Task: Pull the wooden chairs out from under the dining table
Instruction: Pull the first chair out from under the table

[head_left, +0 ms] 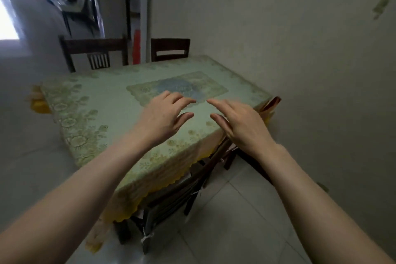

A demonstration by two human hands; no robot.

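The dining table point(102, 100) wears a pale green flowered cloth with a yellow fringe. A dark wooden chair point(184, 188) is tucked under its near side, its back tight against the table edge. Two more dark chairs stand at the far side, one on the left point(94, 48) and one on the right point(170, 46). My left hand point(160, 115) hovers over the near part of the tabletop, fingers spread, holding nothing. My right hand point(242, 122) hovers over the near right corner, above the tucked chair, also empty with fingers apart.
A pale wall point(310, 70) runs close along the table's right side. Light floor tiles point(235, 221) lie below me beside the near chair. A doorway with dark frame point(128, 6) and a red object point(136, 46) sit behind the far chairs.
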